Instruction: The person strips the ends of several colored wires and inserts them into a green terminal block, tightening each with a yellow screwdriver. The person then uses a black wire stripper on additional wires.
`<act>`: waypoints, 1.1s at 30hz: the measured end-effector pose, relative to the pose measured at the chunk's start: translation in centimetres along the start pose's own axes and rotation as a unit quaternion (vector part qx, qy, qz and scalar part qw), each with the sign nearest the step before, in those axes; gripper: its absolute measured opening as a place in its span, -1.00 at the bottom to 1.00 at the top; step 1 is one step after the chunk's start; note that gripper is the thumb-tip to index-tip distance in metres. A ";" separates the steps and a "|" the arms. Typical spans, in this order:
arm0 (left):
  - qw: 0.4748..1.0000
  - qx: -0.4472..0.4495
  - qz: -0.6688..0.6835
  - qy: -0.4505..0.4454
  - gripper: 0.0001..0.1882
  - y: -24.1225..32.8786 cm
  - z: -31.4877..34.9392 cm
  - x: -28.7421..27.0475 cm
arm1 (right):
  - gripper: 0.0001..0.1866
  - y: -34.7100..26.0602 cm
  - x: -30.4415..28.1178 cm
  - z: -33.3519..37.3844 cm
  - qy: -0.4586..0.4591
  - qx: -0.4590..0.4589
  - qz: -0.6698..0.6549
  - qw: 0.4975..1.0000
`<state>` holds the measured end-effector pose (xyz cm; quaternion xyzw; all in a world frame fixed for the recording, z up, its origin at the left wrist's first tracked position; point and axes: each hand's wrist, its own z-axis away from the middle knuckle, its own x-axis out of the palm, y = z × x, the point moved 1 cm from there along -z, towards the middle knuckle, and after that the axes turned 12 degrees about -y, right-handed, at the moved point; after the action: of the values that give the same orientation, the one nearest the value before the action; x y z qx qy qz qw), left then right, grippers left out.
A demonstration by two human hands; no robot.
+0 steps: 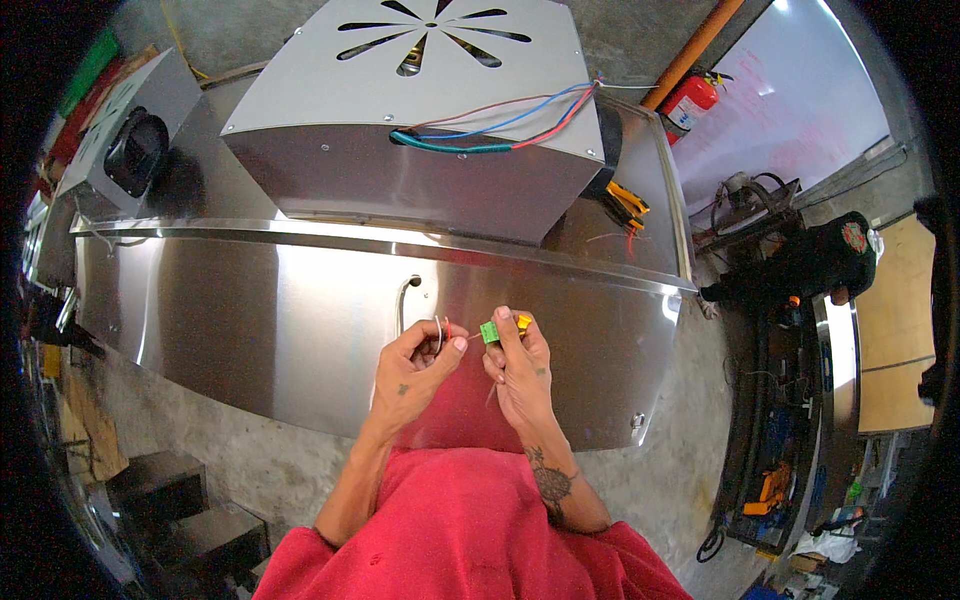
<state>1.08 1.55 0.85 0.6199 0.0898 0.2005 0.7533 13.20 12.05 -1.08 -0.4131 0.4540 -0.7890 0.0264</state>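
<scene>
Against steel panelling (220, 340), the right hand (520, 368) partly hides a green connector (489, 332).

We count one green terminal connector (489, 332), two metal housings (400, 190) (172, 90), one round black duct collar (159, 150), one red fire extinguisher (693, 98), one orange pipe (694, 52), one whiteboard (780, 120), one steel bench (645, 190)

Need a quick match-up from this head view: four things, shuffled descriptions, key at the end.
Things
1. left hand
2. fire extinguisher
3. large metal box
4. right hand

Descriptions
A. radiating slots cut in its top
B. gripping a green connector
C. pinching thin wires
D. red, upper right of the view

Pairs: 1-C, 2-D, 3-A, 4-B
</scene>
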 end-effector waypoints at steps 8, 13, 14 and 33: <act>0.999 0.036 -0.008 -0.015 -0.79 0.8 0.2 0.3 | -0.75 0.1 0.2 0.0 0.004 0.011 -0.006 1.000; 1.000 0.011 -0.019 -0.020 -0.81 0.7 0.3 0.3 | -0.73 0.3 0.1 0.0 0.002 0.017 -0.003 1.000; 1.000 0.004 -0.018 -0.020 -0.81 0.6 0.3 0.2 | -0.73 0.3 0.1 0.1 -0.001 0.019 -0.002 1.000; 0.998 0.016 -0.063 0.008 -0.81 -0.1 0.2 0.6 | -0.75 0.4 -0.3 0.2 0.003 -0.014 0.091 0.996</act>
<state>1.72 1.63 0.83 0.6235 0.1383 0.1563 0.7535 13.44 11.79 -1.53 -0.3682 0.5007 -0.7781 0.0909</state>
